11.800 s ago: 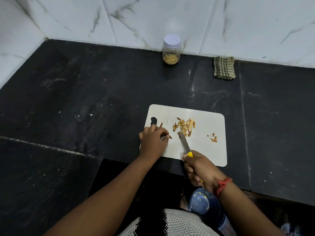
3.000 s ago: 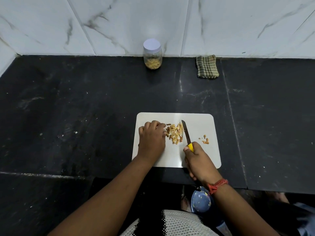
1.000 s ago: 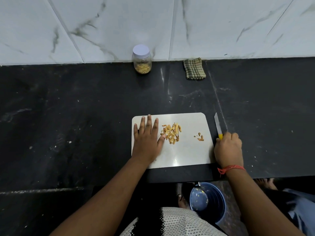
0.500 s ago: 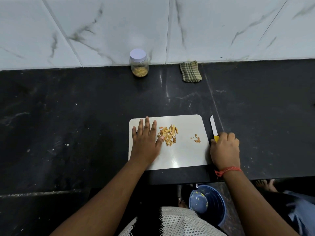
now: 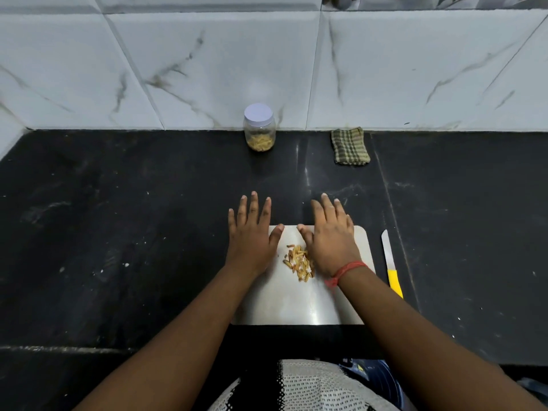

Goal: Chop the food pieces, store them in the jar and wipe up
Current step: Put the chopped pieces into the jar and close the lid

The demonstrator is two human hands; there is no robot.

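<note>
Both hands hang flat with fingers spread over the cutting board [image 5: 296, 304], holding nothing. The chopped pieces [image 5: 299, 262] lie between them, nearer the right hand [image 5: 332, 241] than the left hand [image 5: 250, 241]. The lidded jar [image 5: 259, 129] stands at twelve o'clock on the bench [image 5: 118, 232], well apart.

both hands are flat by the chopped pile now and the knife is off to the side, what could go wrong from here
1. The food pieces are small and loose on the cutting board; scooped between the left hand and right hand, some may scatter onto the counter.
2. The jar stands far back by the wall with its lid on, so carried pieces may drop on the way.
3. The knife lies beside the right forearm, which could brush it.
</note>
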